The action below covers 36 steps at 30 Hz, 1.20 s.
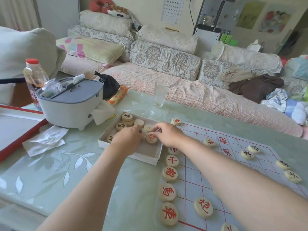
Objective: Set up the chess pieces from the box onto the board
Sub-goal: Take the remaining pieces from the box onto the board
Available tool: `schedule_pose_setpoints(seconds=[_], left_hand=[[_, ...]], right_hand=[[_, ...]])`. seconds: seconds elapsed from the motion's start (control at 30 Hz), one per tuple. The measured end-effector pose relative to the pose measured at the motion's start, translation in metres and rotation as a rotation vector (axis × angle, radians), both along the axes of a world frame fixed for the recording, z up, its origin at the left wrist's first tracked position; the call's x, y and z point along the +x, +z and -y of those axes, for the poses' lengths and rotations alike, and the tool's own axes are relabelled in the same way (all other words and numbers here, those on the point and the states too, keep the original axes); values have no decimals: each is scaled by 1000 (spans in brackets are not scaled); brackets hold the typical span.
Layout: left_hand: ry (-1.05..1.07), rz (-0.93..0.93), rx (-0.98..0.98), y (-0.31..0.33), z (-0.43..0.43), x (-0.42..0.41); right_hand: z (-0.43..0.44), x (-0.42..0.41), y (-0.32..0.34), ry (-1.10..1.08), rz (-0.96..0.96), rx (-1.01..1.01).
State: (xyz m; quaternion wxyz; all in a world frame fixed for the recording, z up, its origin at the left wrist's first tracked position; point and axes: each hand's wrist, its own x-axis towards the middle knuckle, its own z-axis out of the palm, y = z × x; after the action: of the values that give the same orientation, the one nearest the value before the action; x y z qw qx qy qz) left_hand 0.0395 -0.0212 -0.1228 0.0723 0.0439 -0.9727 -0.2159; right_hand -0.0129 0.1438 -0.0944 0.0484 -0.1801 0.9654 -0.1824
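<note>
While both hands crowd box (pixel 150 158), knocking stacked pieces (pixel 127 117) over rim likely — tight space. Right hand (pixel 167 134) fingers pinch red-marked disc (pixel 151 137) inside box; left hand (pixel 128 138) grip hidden, cannot tell. Discs pale wood, board (pixel 233 164) half filled beside box.

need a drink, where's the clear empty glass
The clear empty glass stands at the table's far edge by the sofa, beyond the white cardboard box of chess pieces.
</note>
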Motion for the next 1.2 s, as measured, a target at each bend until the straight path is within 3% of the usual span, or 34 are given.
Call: schedule_pose_setpoints(seconds=[0.17,0.43,0.7,0.93,1.2], left_hand=[[34,-14,-55,3,2,0],[-14,-36,-28,-4,12,0],[-45,36,-90,0,3,-2],[-65,-121,94,17,-27,9],[-227,-111,182,42,-95,33]], right_hand=[[-2,8,3,53,37,110],[9,15,1,82,-81,278],[2,20,1,53,-149,124],[-35,26,34,16,-146,-30],[-125,52,45,-85,-88,9]])
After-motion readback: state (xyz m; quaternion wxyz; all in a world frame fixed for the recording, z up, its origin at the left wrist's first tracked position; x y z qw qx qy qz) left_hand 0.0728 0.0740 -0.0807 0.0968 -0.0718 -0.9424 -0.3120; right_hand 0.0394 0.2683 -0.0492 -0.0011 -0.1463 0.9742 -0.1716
